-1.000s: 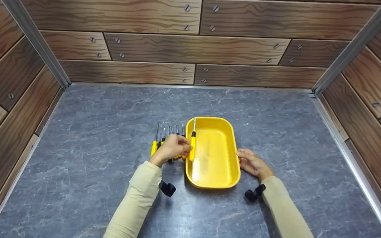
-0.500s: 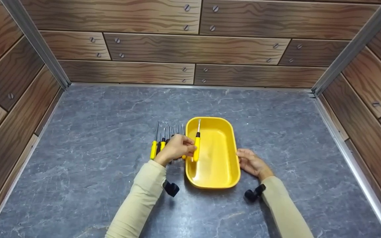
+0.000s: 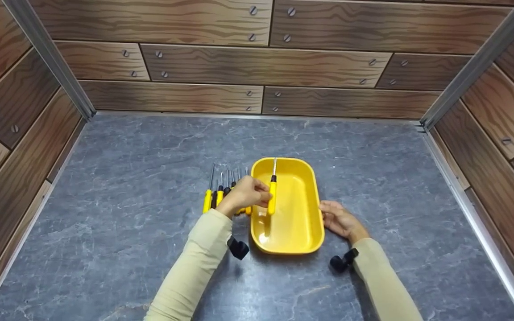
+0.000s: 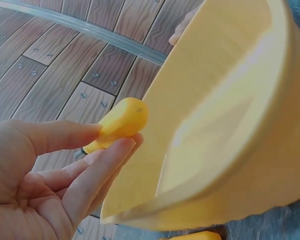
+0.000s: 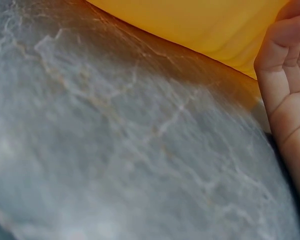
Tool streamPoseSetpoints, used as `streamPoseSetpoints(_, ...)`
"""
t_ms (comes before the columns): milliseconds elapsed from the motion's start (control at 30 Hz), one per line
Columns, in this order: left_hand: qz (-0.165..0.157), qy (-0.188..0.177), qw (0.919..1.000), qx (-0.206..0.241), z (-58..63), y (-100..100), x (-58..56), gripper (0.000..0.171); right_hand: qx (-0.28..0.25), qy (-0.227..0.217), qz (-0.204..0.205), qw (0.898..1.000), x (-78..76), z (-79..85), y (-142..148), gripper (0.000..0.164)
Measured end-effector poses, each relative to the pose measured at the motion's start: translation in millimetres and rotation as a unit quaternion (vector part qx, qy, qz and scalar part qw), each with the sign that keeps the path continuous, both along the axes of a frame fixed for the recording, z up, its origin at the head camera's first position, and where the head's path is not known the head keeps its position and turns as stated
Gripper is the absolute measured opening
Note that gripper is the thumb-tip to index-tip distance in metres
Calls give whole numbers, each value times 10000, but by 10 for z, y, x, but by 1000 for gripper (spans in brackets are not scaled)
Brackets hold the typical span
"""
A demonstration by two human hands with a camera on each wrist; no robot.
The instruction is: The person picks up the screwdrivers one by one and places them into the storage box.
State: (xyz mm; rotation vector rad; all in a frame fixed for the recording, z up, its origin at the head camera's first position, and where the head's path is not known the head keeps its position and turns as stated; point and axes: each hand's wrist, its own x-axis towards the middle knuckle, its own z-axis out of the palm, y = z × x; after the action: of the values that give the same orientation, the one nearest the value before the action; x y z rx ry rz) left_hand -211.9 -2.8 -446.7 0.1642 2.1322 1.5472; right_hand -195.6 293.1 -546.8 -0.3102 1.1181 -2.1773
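My left hand pinches a screwdriver by its yellow handle, holding it over the left half of a yellow tray. The metal shaft points toward the tray's far end. In the left wrist view, thumb and fingertips grip the handle, and its rounded butt faces the camera. My right hand rests against the tray's right outer wall with loosely bent fingers. The right wrist view shows that hand only in part, beside the tray's wall.
Several screwdrivers with yellow or black handles lie side by side on the grey marbled table, left of the tray. My left hand hides some of them. Wood-patterned walls enclose the table at the back and sides.
My left hand has carried the screwdriver a little to the right, from the tray's left edge to farther over its inside. The tray and my right hand have stayed put.
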Motion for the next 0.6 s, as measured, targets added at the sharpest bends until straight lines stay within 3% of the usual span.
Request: streamPoseSetpoints(600, 32, -148, 9997, 203, 59, 145, -109, 29, 56, 102, 19, 9999, 1, 7, -5, 49)
